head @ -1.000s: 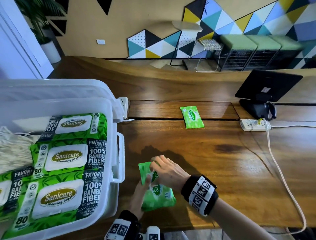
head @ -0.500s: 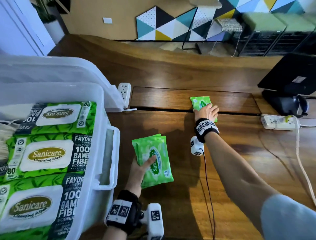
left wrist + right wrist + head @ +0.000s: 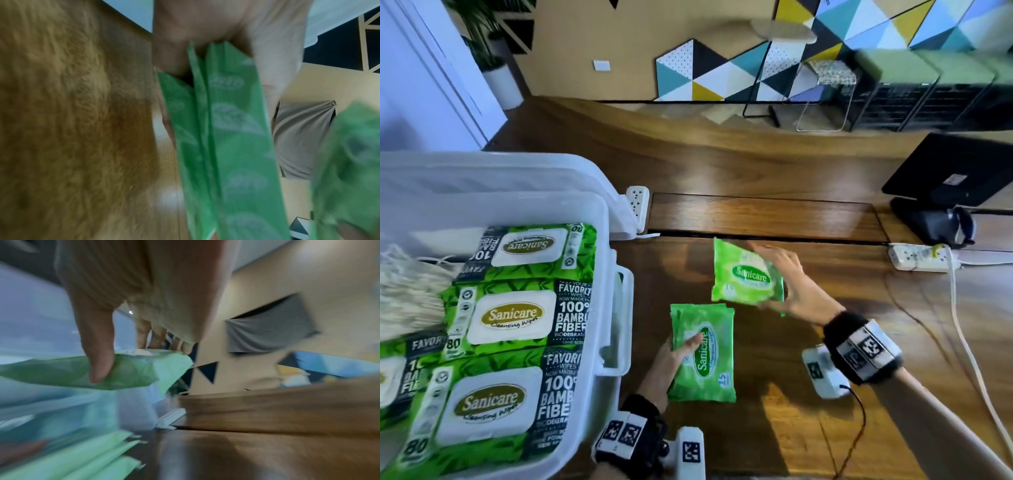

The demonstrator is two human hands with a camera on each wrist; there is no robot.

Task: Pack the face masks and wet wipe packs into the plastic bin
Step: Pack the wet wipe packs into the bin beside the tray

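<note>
Over the wooden table [image 3: 825,342], just right of the plastic bin [image 3: 606,240], both hands carry small green wipe packs. Left hand [image 3: 671,356] grips a stack of small packs [image 3: 703,353], thumb on the top face and fingers underneath; the left wrist view shows several thin packs edge-on in that grip. Right hand [image 3: 791,284] holds a single pack [image 3: 748,274] clear of the table, thumb on one edge and fingers on the opposite edge, near the stack but not touching it.

Bin contents: large wipe packs [image 3: 513,318] lying flat with lids up; pale face masks [image 3: 404,291] with loops at its left side.

Handling, judged: small packs look light, soft and flexible, with a glossy film that is probably slippery. A stack held at one end may fan out or shed a pack, so support flat across the broad faces, thumb over the middle. Crimped end seals give a thin, floppy hold; the filled body is firmer. Not fragile; a hard squeeze only deforms them
</note>
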